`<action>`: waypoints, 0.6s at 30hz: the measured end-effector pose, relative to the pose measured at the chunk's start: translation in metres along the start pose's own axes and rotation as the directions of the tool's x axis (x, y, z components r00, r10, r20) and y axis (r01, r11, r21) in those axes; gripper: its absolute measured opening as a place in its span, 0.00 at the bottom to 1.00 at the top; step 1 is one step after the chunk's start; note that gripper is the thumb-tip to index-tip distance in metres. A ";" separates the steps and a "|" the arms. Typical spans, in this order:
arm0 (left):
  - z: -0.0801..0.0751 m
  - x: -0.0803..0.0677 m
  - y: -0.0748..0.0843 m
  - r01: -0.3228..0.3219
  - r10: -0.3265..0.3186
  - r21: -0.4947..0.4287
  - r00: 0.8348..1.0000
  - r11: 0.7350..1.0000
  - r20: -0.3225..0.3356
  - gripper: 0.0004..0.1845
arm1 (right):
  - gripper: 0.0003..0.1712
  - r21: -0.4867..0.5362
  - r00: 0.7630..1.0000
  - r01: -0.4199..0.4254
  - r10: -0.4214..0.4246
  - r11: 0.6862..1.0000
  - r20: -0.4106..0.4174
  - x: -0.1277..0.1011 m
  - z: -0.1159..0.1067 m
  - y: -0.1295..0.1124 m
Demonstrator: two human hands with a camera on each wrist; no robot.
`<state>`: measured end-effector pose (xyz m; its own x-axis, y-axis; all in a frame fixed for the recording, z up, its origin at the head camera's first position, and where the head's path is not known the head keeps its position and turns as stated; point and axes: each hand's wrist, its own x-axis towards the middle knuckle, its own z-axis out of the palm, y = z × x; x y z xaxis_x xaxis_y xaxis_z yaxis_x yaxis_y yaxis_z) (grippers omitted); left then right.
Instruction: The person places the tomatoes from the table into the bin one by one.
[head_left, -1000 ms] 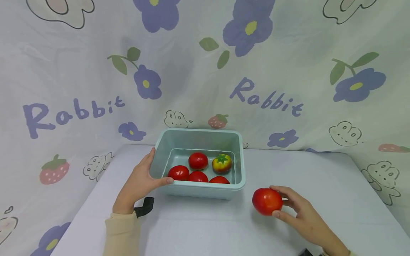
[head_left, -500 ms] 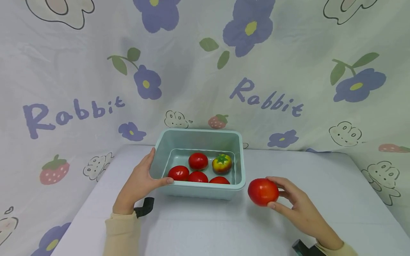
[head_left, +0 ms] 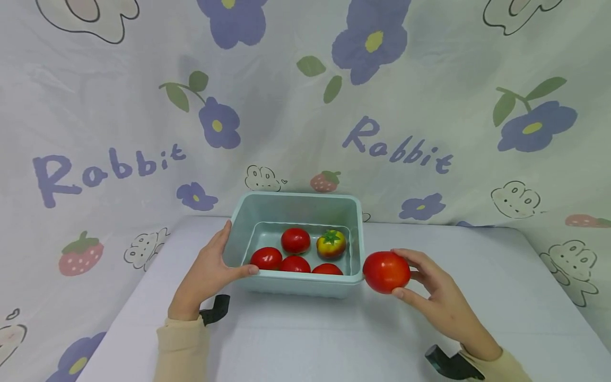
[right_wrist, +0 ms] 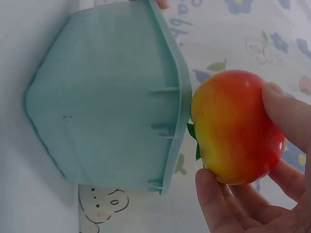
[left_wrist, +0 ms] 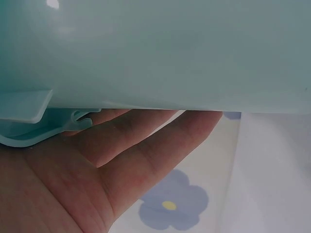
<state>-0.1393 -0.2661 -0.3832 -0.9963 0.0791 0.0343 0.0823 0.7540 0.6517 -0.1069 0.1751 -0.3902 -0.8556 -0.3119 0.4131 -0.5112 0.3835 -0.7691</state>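
Gripping: right hand [head_left: 436,297] holds a red tomato [head_left: 386,271] between curled fingers and thumb, clear of the bench [head_left: 334,339].
Tomato position: just off the right rim of the pale green plastic tub [head_left: 355,239], at rim height; the right wrist view shows its yellow-orange side and a bit of green calyx next to the tub's edge, whether touching cannot be told.
Steadying: left hand [head_left: 206,276] clasps the tub's left wall, thumb curled over the near-left rim, fingers along the outside; the left wrist view shows the fingers lying fairly straight against the wall.
Between the hands: the tub, standing on the bench, open side up.
Inside the tub: four red tomatoes [head_left: 295,240] grouped toward the left hand and the near wall, and a yellow-red tomato with a green calyx [head_left: 331,243] toward the right hand.
In the way: the tub's right wall and rim stand between the held tomato and the tub's floor.
Behind the hands: a cloth backdrop [head_left: 119,106] printed with purple flowers, strawberries and the word "Rabbit".
At the wrists: cream sleeves [head_left: 181,347] and dark wrist straps [head_left: 215,309].
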 end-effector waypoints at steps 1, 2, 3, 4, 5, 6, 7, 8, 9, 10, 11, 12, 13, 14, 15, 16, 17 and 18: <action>0.000 0.000 0.000 -0.001 0.001 0.001 1.000 1.000 0.000 0.67 | 0.40 0.004 1.000 0.002 -0.002 1.000 -0.004 0.002 0.000 -0.001; 0.000 0.000 0.000 -0.002 0.002 0.000 1.000 1.000 0.000 0.67 | 0.40 0.007 1.000 0.004 -0.004 1.000 -0.008 0.003 0.001 -0.002; 0.000 0.000 0.000 -0.002 0.002 0.000 1.000 1.000 0.001 0.67 | 0.40 0.014 1.000 0.008 -0.007 1.000 -0.012 0.005 0.001 -0.003; 0.000 0.000 0.000 0.000 0.000 -0.001 1.000 1.000 0.000 0.67 | 0.40 0.021 1.000 0.014 -0.013 1.000 -0.016 0.006 0.002 -0.004; 0.000 0.000 0.000 0.001 -0.001 -0.002 1.000 1.000 0.001 0.67 | 0.40 0.026 1.000 0.018 -0.017 0.999 -0.022 0.008 0.002 -0.005; 0.000 0.000 0.000 0.002 -0.002 -0.002 1.000 1.000 0.000 0.67 | 0.41 0.033 0.999 0.023 -0.022 0.999 -0.028 0.009 0.003 -0.005; 0.000 0.000 0.000 0.003 -0.003 -0.001 1.000 1.000 0.001 0.67 | 0.41 0.038 0.999 0.028 -0.027 0.999 -0.034 0.011 0.004 -0.005; 0.000 0.000 0.000 0.004 -0.004 -0.001 1.000 1.000 0.001 0.67 | 0.41 0.048 0.999 0.035 -0.033 0.998 -0.040 0.012 0.005 -0.006; 0.000 0.000 0.000 0.005 -0.005 -0.002 1.000 1.000 0.002 0.67 | 0.41 0.054 0.998 0.038 -0.036 0.998 -0.046 0.013 0.005 -0.006; 0.000 0.000 0.000 0.007 -0.007 -0.002 1.000 1.000 0.002 0.67 | 0.41 0.059 0.998 0.041 -0.038 0.997 -0.052 0.014 0.006 -0.006; 0.000 0.000 0.000 0.007 -0.007 -0.001 1.000 1.000 0.003 0.67 | 0.41 0.063 0.998 0.042 -0.039 0.997 -0.057 0.016 0.007 -0.006; 0.000 0.000 0.000 0.008 -0.008 0.000 1.000 1.000 0.003 0.67 | 0.41 0.066 0.997 0.044 -0.040 0.997 -0.062 0.017 0.008 -0.006; 0.000 0.000 0.000 0.009 -0.009 0.001 1.000 1.000 0.004 0.67 | 0.41 0.069 0.997 0.045 -0.040 0.997 -0.066 0.019 0.009 -0.006; 0.000 0.000 0.000 0.009 -0.009 0.003 1.000 1.000 0.003 0.67 | 0.41 0.069 0.997 0.048 -0.043 0.996 -0.069 0.020 0.010 -0.006; 0.000 0.000 0.000 0.009 -0.009 0.005 1.000 1.000 0.003 0.67 | 0.41 0.067 0.997 0.048 -0.043 0.997 -0.070 0.022 0.010 -0.006; 0.000 0.000 0.000 0.010 -0.010 0.007 1.000 1.000 0.003 0.67 | 0.41 0.070 0.996 0.051 -0.046 0.996 -0.071 0.023 0.011 -0.005; 0.000 0.000 0.000 0.009 -0.009 0.009 1.000 1.000 0.003 0.67 | 0.41 0.073 0.996 0.054 -0.049 0.996 -0.072 0.025 0.012 -0.005; 0.000 0.000 0.000 0.009 -0.009 0.010 1.000 1.000 0.003 0.67 | 0.41 0.077 0.996 0.057 -0.052 0.995 -0.072 0.026 0.013 -0.005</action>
<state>-0.1390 -0.2662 -0.3832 -0.9969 0.0739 0.0264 0.0735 0.7611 0.6445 -0.1261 0.1539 -0.3822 -0.8317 -0.2675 0.4865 -0.5515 0.2975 -0.7793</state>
